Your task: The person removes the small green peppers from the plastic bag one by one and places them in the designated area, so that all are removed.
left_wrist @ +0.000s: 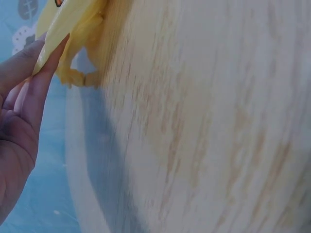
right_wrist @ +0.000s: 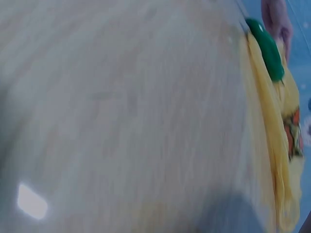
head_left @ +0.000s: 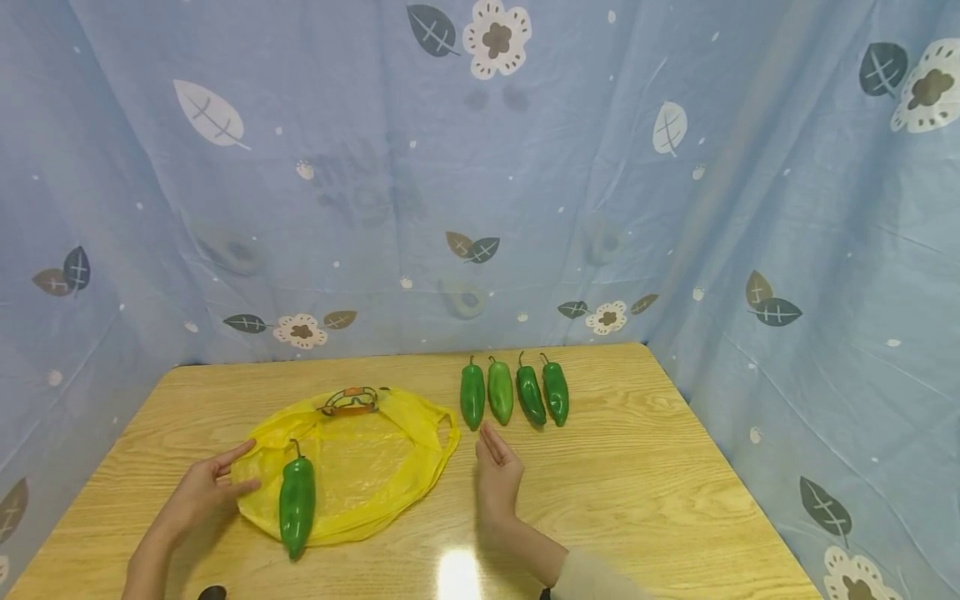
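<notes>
A yellow plastic bag (head_left: 360,467) lies spread flat on the wooden table, its printed patch near the far edge. At its left edge, my left hand (head_left: 198,492) pinches the plastic between thumb and fingers; the left wrist view shows the same bag edge (left_wrist: 53,36) in the grip. One long green pepper (head_left: 297,504) lies on the bag's left part, its tip over the near rim. My right hand (head_left: 498,479) is right of the bag, fingers straight and together, holding nothing visible. Just beyond its fingertips, several green peppers (head_left: 501,392) lie in a row, stems pointing away.
The light wooden table (head_left: 637,500) ends against a blue patterned curtain (head_left: 540,192) at the back and sides. A small dark object (head_left: 212,592) shows at the near edge by the left forearm.
</notes>
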A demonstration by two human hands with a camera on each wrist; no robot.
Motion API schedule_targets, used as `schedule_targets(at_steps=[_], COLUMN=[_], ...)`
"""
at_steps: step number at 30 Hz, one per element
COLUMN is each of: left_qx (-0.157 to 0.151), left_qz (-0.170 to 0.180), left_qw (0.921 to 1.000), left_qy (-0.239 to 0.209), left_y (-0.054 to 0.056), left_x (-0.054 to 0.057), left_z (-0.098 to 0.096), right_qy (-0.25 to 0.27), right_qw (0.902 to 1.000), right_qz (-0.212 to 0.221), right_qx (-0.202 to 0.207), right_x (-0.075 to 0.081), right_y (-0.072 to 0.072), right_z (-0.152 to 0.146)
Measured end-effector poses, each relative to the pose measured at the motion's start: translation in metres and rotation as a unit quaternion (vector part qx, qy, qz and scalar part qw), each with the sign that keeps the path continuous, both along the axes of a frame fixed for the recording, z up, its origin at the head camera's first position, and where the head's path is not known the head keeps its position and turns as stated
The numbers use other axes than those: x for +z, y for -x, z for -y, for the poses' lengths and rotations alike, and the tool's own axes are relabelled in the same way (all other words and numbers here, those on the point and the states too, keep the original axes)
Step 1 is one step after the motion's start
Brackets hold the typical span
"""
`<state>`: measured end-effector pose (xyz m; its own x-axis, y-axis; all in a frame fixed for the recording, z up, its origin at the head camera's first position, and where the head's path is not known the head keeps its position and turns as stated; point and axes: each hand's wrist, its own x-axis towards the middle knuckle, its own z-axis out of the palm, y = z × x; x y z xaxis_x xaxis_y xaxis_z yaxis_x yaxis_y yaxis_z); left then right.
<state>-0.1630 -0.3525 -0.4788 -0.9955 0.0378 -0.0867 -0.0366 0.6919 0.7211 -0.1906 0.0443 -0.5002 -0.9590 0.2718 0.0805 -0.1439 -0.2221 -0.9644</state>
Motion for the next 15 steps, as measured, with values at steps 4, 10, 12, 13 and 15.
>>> schedule_targets(at_steps=[4,10,12,13,15], left_qx=[-0.002,-0.005,-0.006,-0.007,-0.008], left_qz=[-0.002,-0.005,-0.012,-0.013,-0.015], left_qw=[1.0,1.0,0.9998,0.9998,0.9998], left_qy=[0.002,0.005,0.012,0.013,0.01], left_y=[0.0,0.0,0.0,-0.001,-0.002], left_x=[-0.001,-0.001,-0.002,-0.002,-0.004], left_z=[-0.001,-0.002,-0.001,-0.001,-0.001], right_qy=[0.023,0.052,0.061,0.065,0.066], right_qw=[0.9993,0.9975,0.9967,0.9963,0.9962], right_qz=[0.018,0.014,0.012,0.011,0.01], right_qx=[0.022,0.046,0.052,0.055,0.055], right_x=[-0.002,0.003,0.006,0.007,0.008], right_y=[-0.009,-0.02,-0.023,-0.024,-0.029], right_z=[0.021,0.058,0.074,0.083,0.1])
